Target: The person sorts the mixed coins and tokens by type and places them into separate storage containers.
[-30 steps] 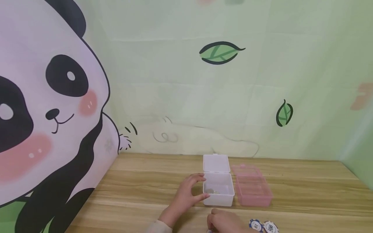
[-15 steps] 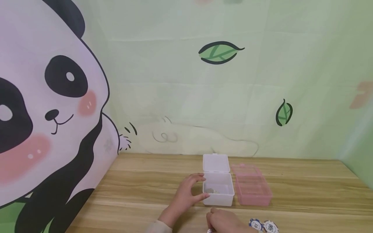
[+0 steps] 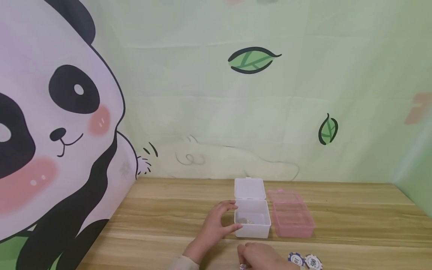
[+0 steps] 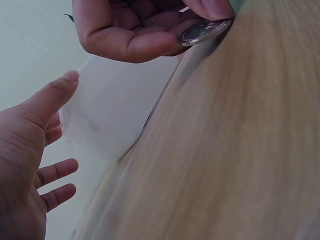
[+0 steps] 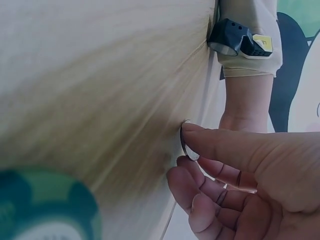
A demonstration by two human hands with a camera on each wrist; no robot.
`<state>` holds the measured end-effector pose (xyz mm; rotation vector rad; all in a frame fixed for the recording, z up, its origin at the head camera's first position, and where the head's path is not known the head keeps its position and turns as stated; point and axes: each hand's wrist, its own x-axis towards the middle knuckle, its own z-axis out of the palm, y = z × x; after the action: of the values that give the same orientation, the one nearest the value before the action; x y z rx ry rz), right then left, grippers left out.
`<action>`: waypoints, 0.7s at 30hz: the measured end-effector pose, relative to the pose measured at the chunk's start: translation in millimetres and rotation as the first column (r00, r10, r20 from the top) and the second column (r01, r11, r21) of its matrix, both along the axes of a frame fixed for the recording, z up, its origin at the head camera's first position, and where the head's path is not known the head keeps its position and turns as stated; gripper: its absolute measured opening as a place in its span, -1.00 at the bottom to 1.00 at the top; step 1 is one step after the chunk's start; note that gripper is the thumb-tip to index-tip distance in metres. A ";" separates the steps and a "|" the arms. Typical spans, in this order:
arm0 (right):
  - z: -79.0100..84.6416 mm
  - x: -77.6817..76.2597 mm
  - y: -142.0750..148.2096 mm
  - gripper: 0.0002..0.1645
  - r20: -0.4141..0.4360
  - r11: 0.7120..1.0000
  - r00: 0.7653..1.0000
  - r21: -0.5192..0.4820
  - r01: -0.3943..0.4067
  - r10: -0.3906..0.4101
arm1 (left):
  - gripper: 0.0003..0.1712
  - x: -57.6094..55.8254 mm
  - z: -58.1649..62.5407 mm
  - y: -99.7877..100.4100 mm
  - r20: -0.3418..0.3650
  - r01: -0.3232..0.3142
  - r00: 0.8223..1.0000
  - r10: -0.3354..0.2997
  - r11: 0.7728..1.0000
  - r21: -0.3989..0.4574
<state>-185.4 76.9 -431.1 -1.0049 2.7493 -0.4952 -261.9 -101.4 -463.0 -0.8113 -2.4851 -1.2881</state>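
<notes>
Beside the white plastic box, lid raised, my left hand rests with thumb and fingers spread along its left side. In the left wrist view, the thumb touches the box edge and the other fingers are fairly straight. A few silvery and golden pieces lie inside the box, too small to make out. My right hand is low over the table in front of the box. Between its thumb and finger it pinches a silver coin, held on a tilt close to the wood; the other fingers are curled.
A see-through pink box with its lid back stands just right of the white one. Two poker chips, a blue one and a dark-edged white one, lie right of my right hand. A green chip shows close in the right wrist view.
My right hand has shifted very slightly left with the coin, which shows a little more below the fingers. The left hand stays at the white box; the head view has drifted slightly.
</notes>
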 end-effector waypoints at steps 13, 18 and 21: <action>6.4 0.2 1.4 -0.79 0.067 0.995 0.998 -0.100 -0.001 0.008 | -0.45 0.4 0.1 -0.4 -0.023 -0.003 1.000 0.003 1.000 0.001; 12.1 -0.3 6.0 -0.83 0.073 0.991 0.997 -0.134 -0.014 0.024 | -0.45 -0.1 -0.7 -0.1 -0.019 -0.003 1.000 0.003 1.000 -0.001; 17.9 -2.1 9.9 -0.83 0.049 0.988 0.998 -0.151 -0.022 0.030 | -0.45 -0.2 -0.6 0.2 -0.015 -0.002 1.000 0.002 1.000 -0.002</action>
<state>-187.5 86.8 -413.3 -1.0437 2.6831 -0.7242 -262.1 -101.2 -463.6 -0.8155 -2.4754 -1.2753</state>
